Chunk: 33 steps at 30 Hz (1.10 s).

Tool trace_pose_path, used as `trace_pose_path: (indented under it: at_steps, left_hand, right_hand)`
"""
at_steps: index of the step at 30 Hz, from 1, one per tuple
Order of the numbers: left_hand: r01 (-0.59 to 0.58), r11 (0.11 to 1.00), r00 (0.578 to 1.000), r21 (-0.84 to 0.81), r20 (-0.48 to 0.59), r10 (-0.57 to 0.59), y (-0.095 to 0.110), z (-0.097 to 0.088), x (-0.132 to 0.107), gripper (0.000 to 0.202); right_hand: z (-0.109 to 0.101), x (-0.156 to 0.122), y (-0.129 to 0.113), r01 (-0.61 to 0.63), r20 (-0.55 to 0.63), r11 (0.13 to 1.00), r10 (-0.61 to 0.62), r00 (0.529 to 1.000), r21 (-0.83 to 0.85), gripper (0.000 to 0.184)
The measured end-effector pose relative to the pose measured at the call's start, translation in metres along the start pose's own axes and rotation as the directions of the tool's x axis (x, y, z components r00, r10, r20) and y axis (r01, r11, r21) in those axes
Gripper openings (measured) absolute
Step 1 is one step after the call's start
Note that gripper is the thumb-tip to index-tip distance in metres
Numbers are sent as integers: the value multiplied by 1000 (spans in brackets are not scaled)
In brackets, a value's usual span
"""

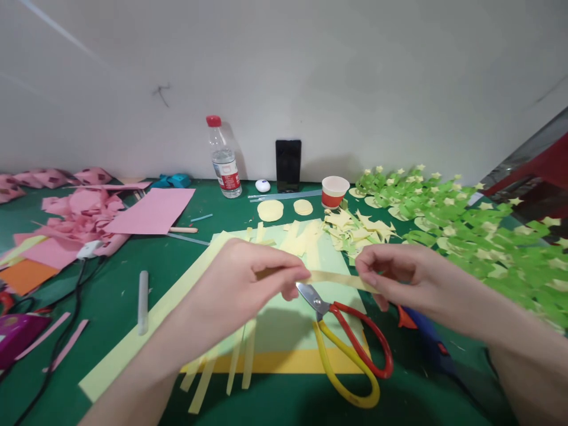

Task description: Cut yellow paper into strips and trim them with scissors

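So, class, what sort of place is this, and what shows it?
Probably a papercraft worktable: red-and-yellow-handled scissors, a held pale yellow paper strip, and star-topped green paper decorations.

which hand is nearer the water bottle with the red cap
Left. The left hand is in front of the red-capped water bottle, slightly to its right; the right hand is farther off to the right.

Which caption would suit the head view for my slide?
Left hand and right hand hold a pale yellow paper strip near scissors.
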<state>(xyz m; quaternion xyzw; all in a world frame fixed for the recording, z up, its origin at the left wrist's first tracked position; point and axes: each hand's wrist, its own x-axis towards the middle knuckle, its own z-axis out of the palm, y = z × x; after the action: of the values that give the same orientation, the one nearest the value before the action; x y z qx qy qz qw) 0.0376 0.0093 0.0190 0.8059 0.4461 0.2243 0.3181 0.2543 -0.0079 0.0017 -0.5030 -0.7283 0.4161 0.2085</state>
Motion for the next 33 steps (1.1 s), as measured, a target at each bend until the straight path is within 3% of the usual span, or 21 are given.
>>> trace_pose_path:
  at_steps: [3,7,11,13,16,18,20,22,24,27,33]
  left_hand:
    - [42,999,992,23,-120,-39,-7,-13,-1,24]
    - [121,989,948,88,-305,-89,-14,-26,-4,24]
    - [205,968,886,145,-447,-120,-17,-33,-5,27]
    - [216,966,897,139,-419,-140,-17,-30,-4,25]
    - [161,982,974,100,-175,-142,-10,-17,0,21]
    - [101,992,995,73,-23,-100,-5,-2,3,23]
    - [50,997,993,57,101,-56,-1,12,5,27]
    - [17,999,985,35,168,-22,0,23,4,27]
    - [3,1000,980,26,197,-8,0,29,2,26]
    - [6,1000,977,27,213,-12,-1,30,-2,26]
    - [-6,1000,975,-10,222,8,0,28,-3,30]
  right_hand:
    - [-11,-2,6,-38,-27,998,37,999,-44,18]
    - [-23,-3,14,-55,-68,983,44,997,-174,19]
    - [-33,-3,18,-107,-268,937,14,963,-333,22]
    - [-32,-3,16,-126,-426,918,-50,904,-376,22]
    - [-18,-5,7,-36,-564,904,-235,792,-427,15]
    - [-4,-4,1,86,-518,885,-344,783,-458,13]
    - [9,0,-3,223,-374,881,-390,841,-416,9]
    - [18,5,-4,286,-214,909,-357,909,-302,10]
    - [21,9,-3,259,-91,949,-278,956,-179,13]
    - [19,12,-1,157,17,986,-156,988,-57,15]
    - [20,12,-2,95,36,995,-95,995,-10,13]
